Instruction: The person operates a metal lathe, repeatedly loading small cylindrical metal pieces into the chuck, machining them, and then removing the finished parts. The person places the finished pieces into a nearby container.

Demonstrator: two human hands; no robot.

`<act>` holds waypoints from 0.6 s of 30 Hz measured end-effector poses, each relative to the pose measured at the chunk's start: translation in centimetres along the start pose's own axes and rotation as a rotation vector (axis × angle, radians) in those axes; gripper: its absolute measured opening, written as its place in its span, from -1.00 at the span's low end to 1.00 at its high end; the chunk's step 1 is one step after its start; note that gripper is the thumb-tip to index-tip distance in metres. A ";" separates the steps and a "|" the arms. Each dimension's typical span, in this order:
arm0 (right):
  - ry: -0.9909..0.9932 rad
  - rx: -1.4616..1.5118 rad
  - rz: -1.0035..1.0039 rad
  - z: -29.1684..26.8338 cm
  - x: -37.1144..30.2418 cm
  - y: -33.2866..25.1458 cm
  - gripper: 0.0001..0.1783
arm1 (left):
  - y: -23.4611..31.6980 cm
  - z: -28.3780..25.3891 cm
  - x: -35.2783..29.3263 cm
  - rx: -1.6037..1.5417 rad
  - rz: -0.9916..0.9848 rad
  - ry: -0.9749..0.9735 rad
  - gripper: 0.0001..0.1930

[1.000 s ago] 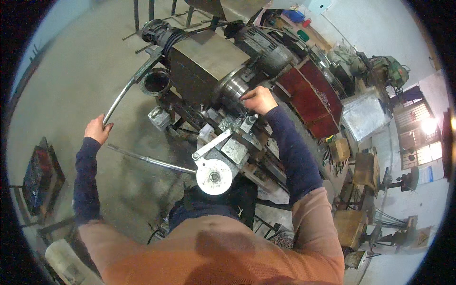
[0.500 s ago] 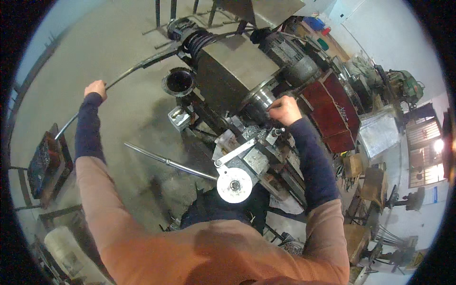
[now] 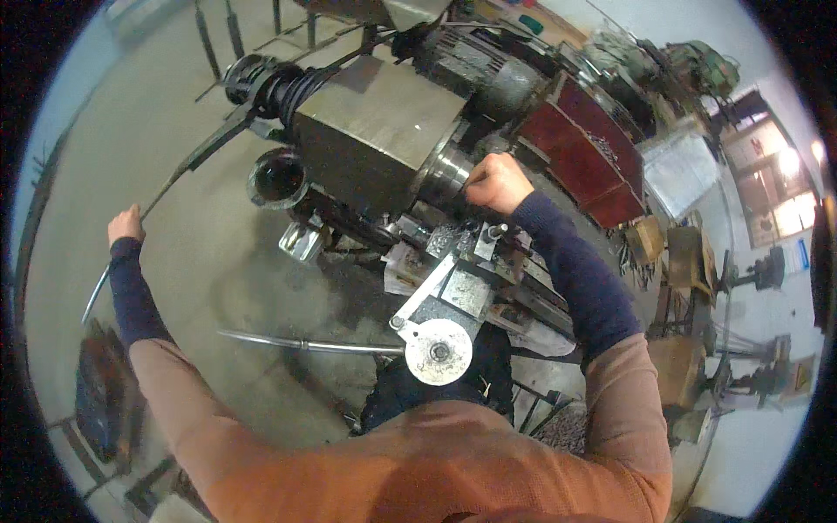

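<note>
On the far left my left hand (image 3: 126,225) is wrapped round a long metal lever (image 3: 179,179), which runs up to the machine's black coiled end (image 3: 279,91). The lever's tip sticks out below my fist. My right hand (image 3: 499,185) is closed at the shiny round spindle (image 3: 447,170) on the machine's boxy grey head (image 3: 375,109). What its fingers pinch, if anything, is hidden. Below that hand sits a slide with a clamp post (image 3: 493,234) and metal chips. Nearest my body are a pale round dial (image 3: 438,351) and a long handle (image 3: 301,344).
A black round-mouthed funnel (image 3: 279,177) and a small metal box (image 3: 301,242) stand left of the slide. Behind are a ribbed motor (image 3: 488,70) and a dark red tray (image 3: 584,144). Bench tools line the right wall. A dark block (image 3: 105,397) lies lower left.
The whole view has turned and shifted, so the machine appears farther left. My left hand stays on the lever and my right hand stays at the spindle.
</note>
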State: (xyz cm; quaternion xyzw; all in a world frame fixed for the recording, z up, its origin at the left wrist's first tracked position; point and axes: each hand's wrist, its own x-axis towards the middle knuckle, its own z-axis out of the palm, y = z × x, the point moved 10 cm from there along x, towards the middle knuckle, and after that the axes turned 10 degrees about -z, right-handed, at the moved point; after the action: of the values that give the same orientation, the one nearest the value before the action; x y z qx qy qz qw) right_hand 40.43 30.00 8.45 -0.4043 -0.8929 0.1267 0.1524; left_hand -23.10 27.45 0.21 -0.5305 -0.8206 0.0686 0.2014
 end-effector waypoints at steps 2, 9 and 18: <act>0.048 -0.078 -0.064 -0.3 -0.1 0.2 -0.83 | 0.8 0.6 0.9 -0.019 -0.020 -0.002 -0.93; 0.062 -0.057 -0.034 0.2 0.2 1.0 -0.80 | 4.4 -2.4 0.8 -0.336 -0.095 -0.015 -0.72; 0.452 -0.170 -0.199 -10.1 -11.9 -2.3 -0.70 | 31.2 9.9 -9.7 -0.556 0.189 -0.507 -0.48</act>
State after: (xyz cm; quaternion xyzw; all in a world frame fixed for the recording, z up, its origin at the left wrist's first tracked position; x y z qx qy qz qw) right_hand 50.04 20.53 16.52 -0.3439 -0.8790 -0.0580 0.3252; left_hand 2.65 33.07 -21.47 -0.6044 -0.7790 -0.0093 -0.1666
